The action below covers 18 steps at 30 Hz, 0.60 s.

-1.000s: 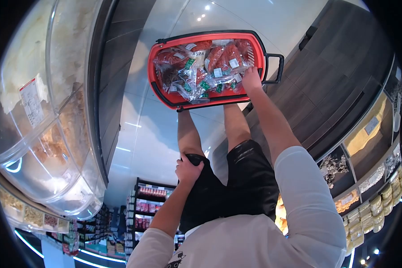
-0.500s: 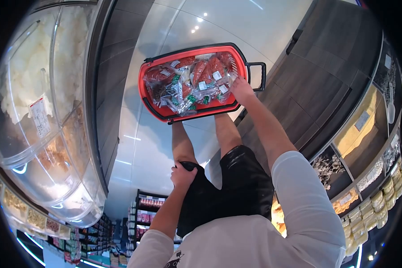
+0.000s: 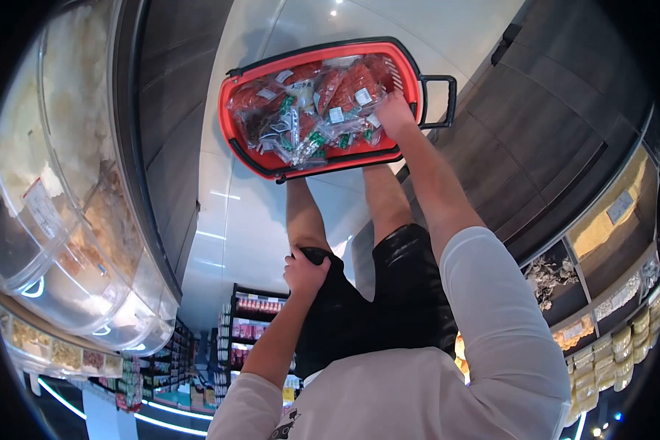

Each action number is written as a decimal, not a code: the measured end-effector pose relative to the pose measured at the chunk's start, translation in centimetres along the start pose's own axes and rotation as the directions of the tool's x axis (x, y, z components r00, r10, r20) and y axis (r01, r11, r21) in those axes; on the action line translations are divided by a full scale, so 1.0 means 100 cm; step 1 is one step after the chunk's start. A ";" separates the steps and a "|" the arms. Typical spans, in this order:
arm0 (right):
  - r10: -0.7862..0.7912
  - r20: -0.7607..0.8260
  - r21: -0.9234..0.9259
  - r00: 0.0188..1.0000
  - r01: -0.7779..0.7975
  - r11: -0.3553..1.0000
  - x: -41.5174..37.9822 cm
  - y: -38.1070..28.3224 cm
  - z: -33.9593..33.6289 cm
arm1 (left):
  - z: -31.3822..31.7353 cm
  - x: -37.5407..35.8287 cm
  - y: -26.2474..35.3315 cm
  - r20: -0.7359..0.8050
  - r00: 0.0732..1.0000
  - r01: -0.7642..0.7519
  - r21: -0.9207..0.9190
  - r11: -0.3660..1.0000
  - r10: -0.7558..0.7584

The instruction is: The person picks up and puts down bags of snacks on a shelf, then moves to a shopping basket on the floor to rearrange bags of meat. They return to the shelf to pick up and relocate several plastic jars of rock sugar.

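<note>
A red shopping basket (image 3: 323, 163) with black trim stands on the floor in front of my legs. Clear plastic bags of red food (image 3: 348, 84) fill it, several with white labels and green marks. My right hand (image 3: 396, 117) reaches into its right end, fingers curled down at the edge of a clear plastic bag (image 3: 374, 121); the fingertips are partly hidden. At my left knee, my left hand (image 3: 306, 273) is closed around the hem of my black shorts (image 3: 359, 323).
Clear bins of pale, flaky dried food (image 3: 81, 110) curve along the left. On the right, a dark wooden counter (image 3: 484, 139) carries compartments of dried goods (image 3: 598, 227) and stacked yellow packets (image 3: 601, 367). The basket's black handle (image 3: 451, 103) juts right. Stocked shelves (image 3: 253, 315) stand behind me.
The basket and its bags appear higher in view. My right hand has moved up slightly with them and stays at the basket's right end. My left hand remains at my knee.
</note>
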State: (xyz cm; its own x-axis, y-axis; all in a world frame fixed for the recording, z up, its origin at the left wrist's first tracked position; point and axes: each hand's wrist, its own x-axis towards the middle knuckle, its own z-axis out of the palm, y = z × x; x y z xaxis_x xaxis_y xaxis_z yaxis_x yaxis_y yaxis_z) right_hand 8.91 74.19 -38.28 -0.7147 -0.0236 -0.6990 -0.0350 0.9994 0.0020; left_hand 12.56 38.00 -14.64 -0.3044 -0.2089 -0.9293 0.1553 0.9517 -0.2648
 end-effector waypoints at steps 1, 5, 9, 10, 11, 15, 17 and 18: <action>0.010 -0.003 -0.006 1.000 -0.010 1.000 -0.002 0.003 -0.002 | 0.000 0.002 -0.001 0.005 1.000 0.006 0.001 1.000 -0.006; 0.023 0.128 0.127 0.992 -0.040 0.991 -0.003 0.007 -0.014 | -0.008 0.003 -0.004 0.035 0.999 0.021 0.004 1.000 -0.021; 0.001 0.183 -0.205 0.983 0.037 0.978 -0.002 0.008 -0.016 | -0.017 0.005 -0.002 0.046 0.998 0.038 0.008 0.999 -0.038; 0.035 0.185 -0.217 0.982 0.006 0.976 0.000 0.005 -0.018 | -0.015 0.005 -0.002 0.026 0.999 0.028 0.000 1.000 -0.028; 0.067 0.191 -0.226 0.979 -0.023 0.974 -0.001 0.000 -0.017 | -0.012 0.004 -0.004 0.012 1.000 0.019 -0.005 1.000 -0.019; 0.047 0.126 -0.098 0.991 -0.035 0.995 0.007 -0.003 0.005 | -0.005 0.006 -0.005 0.028 0.999 0.019 0.002 1.000 -0.019; 0.038 0.074 -0.110 0.996 -0.030 0.993 0.002 -0.007 0.005 | -0.003 0.004 -0.004 0.019 1.000 0.007 0.010 1.000 -0.007; 0.023 0.117 -0.045 0.993 -0.018 0.999 0.007 -0.007 0.010 | -0.002 0.004 -0.004 0.018 1.000 -0.001 0.008 1.000 0.001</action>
State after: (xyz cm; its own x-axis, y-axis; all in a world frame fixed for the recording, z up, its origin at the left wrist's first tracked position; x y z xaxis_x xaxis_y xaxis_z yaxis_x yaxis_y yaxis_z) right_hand 9.17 73.52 -39.49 -0.6290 0.0028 -0.7774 -0.0533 0.9975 0.0468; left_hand 12.23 37.53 -14.85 -0.2870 -0.2122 -0.9341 0.1628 0.9502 -0.2659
